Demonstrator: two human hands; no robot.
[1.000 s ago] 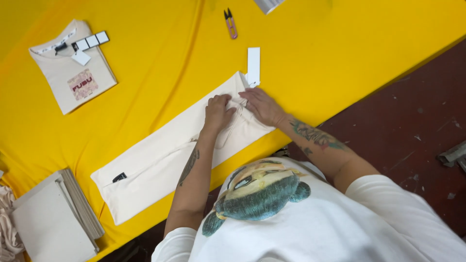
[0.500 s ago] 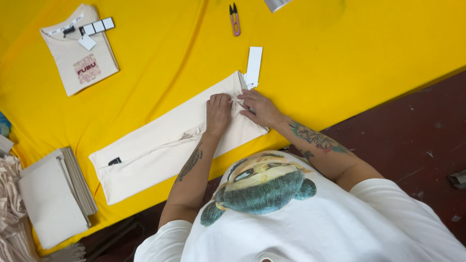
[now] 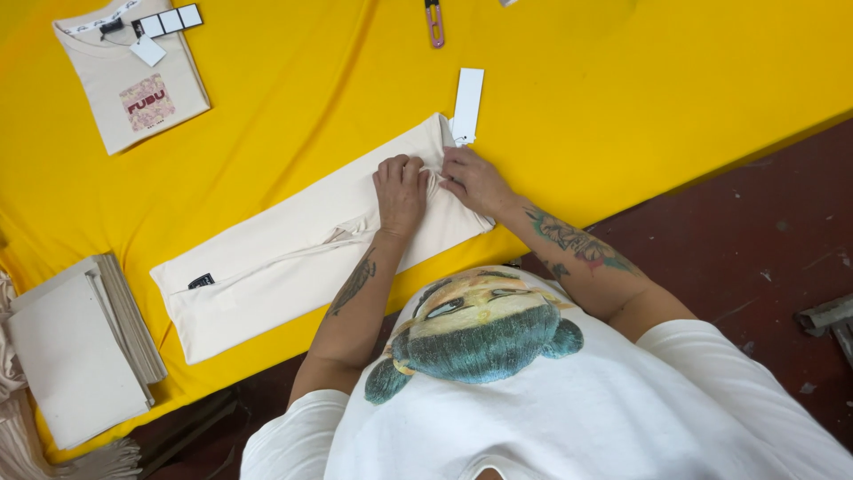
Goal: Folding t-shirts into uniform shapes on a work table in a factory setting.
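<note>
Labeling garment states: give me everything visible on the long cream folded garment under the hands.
The garment is cream, cotton-like cloth folded into a long narrow strip, lying flat and diagonal on the yellow table. A small black label sits near its lower-left end; a folded edge runs along its length. At the upper-right end, the left hand presses flat on it and the right hand pinches the bunched cloth beside it. A white tag lies at that end.
</note>
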